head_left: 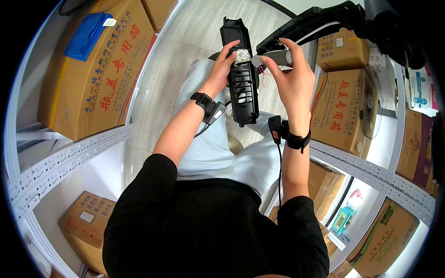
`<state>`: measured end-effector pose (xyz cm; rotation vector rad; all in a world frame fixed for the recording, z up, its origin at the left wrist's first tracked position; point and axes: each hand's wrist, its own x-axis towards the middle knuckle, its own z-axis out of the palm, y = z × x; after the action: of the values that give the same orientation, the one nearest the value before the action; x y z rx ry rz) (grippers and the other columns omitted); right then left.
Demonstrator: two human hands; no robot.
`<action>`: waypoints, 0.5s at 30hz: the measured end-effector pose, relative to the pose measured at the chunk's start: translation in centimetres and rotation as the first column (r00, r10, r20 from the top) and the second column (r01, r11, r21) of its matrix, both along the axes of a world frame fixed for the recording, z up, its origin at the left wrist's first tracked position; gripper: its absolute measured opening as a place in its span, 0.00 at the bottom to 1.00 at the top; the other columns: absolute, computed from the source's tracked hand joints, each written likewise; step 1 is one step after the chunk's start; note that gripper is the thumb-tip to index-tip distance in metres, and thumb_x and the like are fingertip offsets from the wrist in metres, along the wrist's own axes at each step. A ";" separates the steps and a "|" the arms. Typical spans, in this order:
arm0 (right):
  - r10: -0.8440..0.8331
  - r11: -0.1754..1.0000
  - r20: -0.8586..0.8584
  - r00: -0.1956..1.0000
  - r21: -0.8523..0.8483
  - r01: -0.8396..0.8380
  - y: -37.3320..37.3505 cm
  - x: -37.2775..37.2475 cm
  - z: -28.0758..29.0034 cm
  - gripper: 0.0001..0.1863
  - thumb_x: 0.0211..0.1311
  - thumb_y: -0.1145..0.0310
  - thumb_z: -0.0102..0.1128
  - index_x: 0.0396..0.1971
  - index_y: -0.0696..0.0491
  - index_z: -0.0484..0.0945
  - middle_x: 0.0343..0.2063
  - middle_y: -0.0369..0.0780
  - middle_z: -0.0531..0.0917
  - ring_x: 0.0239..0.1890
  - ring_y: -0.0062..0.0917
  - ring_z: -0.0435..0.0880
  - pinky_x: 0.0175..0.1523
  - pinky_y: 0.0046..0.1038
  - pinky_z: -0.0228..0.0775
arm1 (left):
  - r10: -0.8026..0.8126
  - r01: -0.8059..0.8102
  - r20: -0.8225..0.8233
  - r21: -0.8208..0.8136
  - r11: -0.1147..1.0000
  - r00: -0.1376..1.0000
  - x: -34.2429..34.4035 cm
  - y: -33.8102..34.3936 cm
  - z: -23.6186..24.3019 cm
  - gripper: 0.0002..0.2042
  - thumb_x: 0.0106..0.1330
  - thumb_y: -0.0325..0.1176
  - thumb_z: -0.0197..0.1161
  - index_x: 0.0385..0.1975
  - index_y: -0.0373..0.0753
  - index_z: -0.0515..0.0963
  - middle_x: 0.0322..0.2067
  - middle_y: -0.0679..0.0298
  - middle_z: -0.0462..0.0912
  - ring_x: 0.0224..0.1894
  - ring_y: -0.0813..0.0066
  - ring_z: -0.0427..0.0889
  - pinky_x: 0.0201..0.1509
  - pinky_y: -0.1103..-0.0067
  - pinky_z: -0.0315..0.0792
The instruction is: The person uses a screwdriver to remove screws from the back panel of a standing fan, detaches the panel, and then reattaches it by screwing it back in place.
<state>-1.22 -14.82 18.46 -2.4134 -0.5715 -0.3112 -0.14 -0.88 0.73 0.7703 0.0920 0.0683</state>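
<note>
Head view — left grip (219, 74) clasps black casing (248, 88) by its left side; right grip (295, 82) pinches grey cylinder (279, 58).

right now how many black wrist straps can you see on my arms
2: the left strap is around the wrist of the left hand; the right strap is around the wrist of the right hand. No others show.
</note>
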 end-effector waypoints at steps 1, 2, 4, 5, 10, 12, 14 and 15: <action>-0.035 0.999 -0.020 0.999 0.000 0.035 0.1 0.1 -0.1 0.27 0.51 0.69 0.70 0.53 0.49 0.72 0.39 0.43 0.82 0.34 0.30 0.84 0.35 0.28 0.78 | 0.000 0.000 -0.003 -0.005 1.000 1.000 0.0 0.0 0.0 0.17 0.74 0.30 0.46 0.61 0.49 0.66 0.49 0.66 0.74 0.46 0.78 0.76 0.51 0.79 0.72; -0.018 0.998 -0.006 1.000 0.054 0.018 0.1 0.1 -0.2 0.27 0.50 0.67 0.71 0.53 0.48 0.72 0.38 0.42 0.82 0.33 0.30 0.84 0.34 0.28 0.78 | 0.001 -0.001 -0.006 -0.010 1.000 1.000 0.1 0.0 0.1 0.17 0.74 0.30 0.46 0.61 0.49 0.66 0.49 0.66 0.74 0.47 0.78 0.76 0.51 0.79 0.72; 0.019 0.987 0.023 1.000 0.160 -0.022 0.2 0.1 -0.3 0.28 0.49 0.64 0.72 0.52 0.48 0.73 0.37 0.42 0.82 0.32 0.29 0.83 0.33 0.27 0.78 | 0.027 -0.027 -0.023 0.025 0.999 0.999 0.1 -0.1 0.1 0.17 0.74 0.30 0.46 0.61 0.48 0.66 0.49 0.65 0.75 0.47 0.78 0.76 0.51 0.79 0.72; 0.062 0.979 0.027 0.998 0.193 -0.066 0.0 0.2 -0.2 0.28 0.50 0.64 0.73 0.52 0.49 0.73 0.38 0.42 0.82 0.33 0.28 0.84 0.35 0.26 0.78 | 0.041 -0.039 -0.031 0.043 0.998 0.999 0.1 -0.2 0.1 0.17 0.74 0.30 0.46 0.61 0.48 0.66 0.48 0.65 0.75 0.47 0.78 0.75 0.51 0.78 0.72; 0.078 0.997 0.085 0.993 0.002 -0.079 -0.3 0.0 -0.2 0.31 0.49 0.62 0.73 0.54 0.47 0.71 0.37 0.40 0.81 0.33 0.30 0.83 0.35 0.25 0.77 | 0.013 -0.013 0.007 0.010 1.000 1.000 0.0 0.0 0.1 0.17 0.74 0.30 0.47 0.61 0.48 0.66 0.49 0.66 0.74 0.47 0.78 0.76 0.52 0.78 0.71; 0.026 0.999 0.140 0.990 -0.028 -0.022 0.0 -0.1 -0.3 0.28 0.50 0.62 0.72 0.52 0.47 0.73 0.35 0.40 0.81 0.32 0.30 0.83 0.33 0.26 0.76 | 0.007 -0.007 0.008 -0.001 1.000 1.000 0.0 0.0 0.0 0.17 0.74 0.30 0.47 0.61 0.49 0.66 0.49 0.65 0.74 0.47 0.78 0.76 0.52 0.78 0.72; -0.023 0.998 0.196 0.980 -0.052 0.034 0.2 0.0 -0.5 0.26 0.50 0.63 0.72 0.50 0.47 0.74 0.34 0.40 0.81 0.30 0.29 0.83 0.32 0.26 0.75 | 0.003 -0.003 -0.006 -0.009 1.000 1.000 0.0 0.1 0.0 0.17 0.74 0.30 0.46 0.61 0.49 0.66 0.49 0.65 0.75 0.47 0.78 0.76 0.52 0.78 0.72; 0.030 0.999 0.143 0.989 0.038 -0.036 0.1 0.2 -0.5 0.25 0.51 0.62 0.72 0.50 0.47 0.74 0.33 0.40 0.81 0.29 0.29 0.83 0.32 0.26 0.75 | 0.007 -0.006 -0.016 0.005 1.000 1.000 0.0 0.0 0.3 0.17 0.74 0.30 0.46 0.61 0.49 0.65 0.49 0.65 0.75 0.47 0.78 0.76 0.51 0.78 0.72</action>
<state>-1.02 -14.76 17.95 -2.3536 -0.6612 -0.4797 -0.17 -0.91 1.00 0.7760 0.1092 0.0688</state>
